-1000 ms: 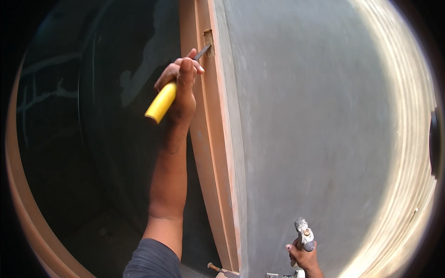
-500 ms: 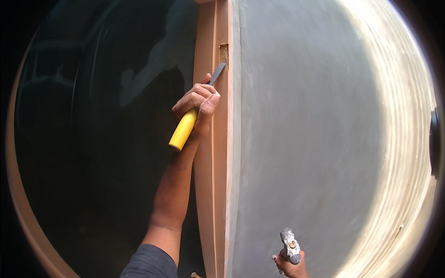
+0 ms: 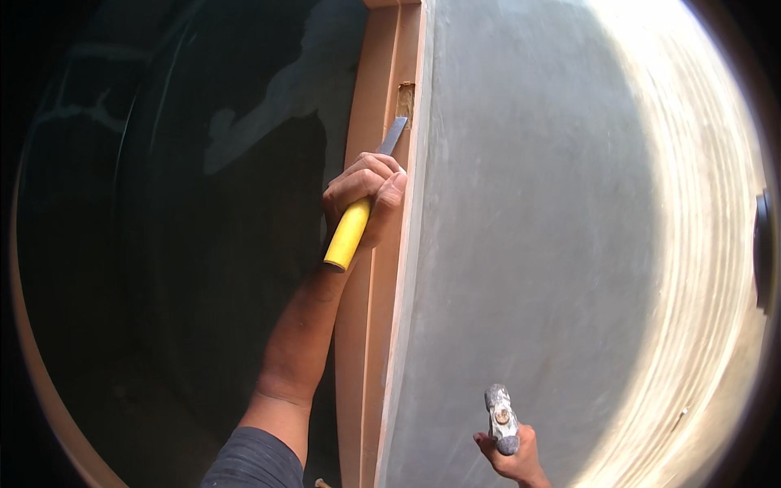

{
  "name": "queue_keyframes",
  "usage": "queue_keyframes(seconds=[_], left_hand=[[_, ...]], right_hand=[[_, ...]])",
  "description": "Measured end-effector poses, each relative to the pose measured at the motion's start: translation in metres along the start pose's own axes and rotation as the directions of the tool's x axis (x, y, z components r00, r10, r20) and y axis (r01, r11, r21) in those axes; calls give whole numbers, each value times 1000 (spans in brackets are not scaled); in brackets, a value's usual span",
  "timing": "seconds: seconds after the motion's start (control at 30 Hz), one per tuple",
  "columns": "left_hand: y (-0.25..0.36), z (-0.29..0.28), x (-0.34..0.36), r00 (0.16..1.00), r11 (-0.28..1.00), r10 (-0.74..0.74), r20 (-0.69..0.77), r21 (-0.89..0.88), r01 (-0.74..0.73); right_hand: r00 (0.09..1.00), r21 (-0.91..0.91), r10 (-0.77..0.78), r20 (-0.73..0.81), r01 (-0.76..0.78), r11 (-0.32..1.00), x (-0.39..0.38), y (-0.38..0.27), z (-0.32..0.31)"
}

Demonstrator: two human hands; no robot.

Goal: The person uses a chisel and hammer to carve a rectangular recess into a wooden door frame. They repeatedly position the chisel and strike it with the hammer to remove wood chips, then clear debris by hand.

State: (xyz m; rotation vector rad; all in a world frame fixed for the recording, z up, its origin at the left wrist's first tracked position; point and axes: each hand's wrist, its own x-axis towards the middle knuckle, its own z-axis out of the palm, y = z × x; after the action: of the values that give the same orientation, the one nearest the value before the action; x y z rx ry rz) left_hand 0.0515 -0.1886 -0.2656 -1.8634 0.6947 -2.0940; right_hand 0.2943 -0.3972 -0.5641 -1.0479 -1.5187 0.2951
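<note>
My left hand (image 3: 366,185) is wrapped round a chisel with a yellow handle (image 3: 347,234). The steel chisel blade (image 3: 394,136) points up and right, its tip at the lower end of a rectangular recess (image 3: 406,99) cut into the wooden door frame (image 3: 377,89). At the lower right, apart from the frame, my right hand (image 3: 516,457) is closed round a hammer, whose worn, pale-splashed metal head (image 3: 501,420) faces up. Most of the hammer's handle is hidden beneath the head and hand.
A smooth grey plastered wall (image 3: 537,211) adjoins the frame on the right, brightly lit toward its far right side. Left of the frame is a dark opening or panel (image 3: 211,268) with faint reflections. Another orange-brown frame edge (image 3: 41,382) curves along the far left.
The view has shifted and tilted slightly, so the frame's upper part and my left hand sit further right. The chisel tip stays at the recess. My right hand with the hammer shows slightly higher.
</note>
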Motion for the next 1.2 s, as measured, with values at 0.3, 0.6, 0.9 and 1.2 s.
queue_keyframes(seconds=[0.3,0.6,0.9,1.2], left_hand=[[-13,2,16,993,992,-107,-41,-64,105],[2,-24,-20,992,991,-122,-13,-52,121],[-19,-21,-9,997,994,-67,-49,-95,63],[-28,-1,0,998,990,-32,-57,-136,24]], right_hand=[[854,-254,-500,143,520,816,99,-92,-25],[261,-613,-786,561,768,-183,146,-196,36],[323,-723,-767,555,643,-252,151,-215,62],[359,-777,-762,539,561,-286,160,-197,58]])
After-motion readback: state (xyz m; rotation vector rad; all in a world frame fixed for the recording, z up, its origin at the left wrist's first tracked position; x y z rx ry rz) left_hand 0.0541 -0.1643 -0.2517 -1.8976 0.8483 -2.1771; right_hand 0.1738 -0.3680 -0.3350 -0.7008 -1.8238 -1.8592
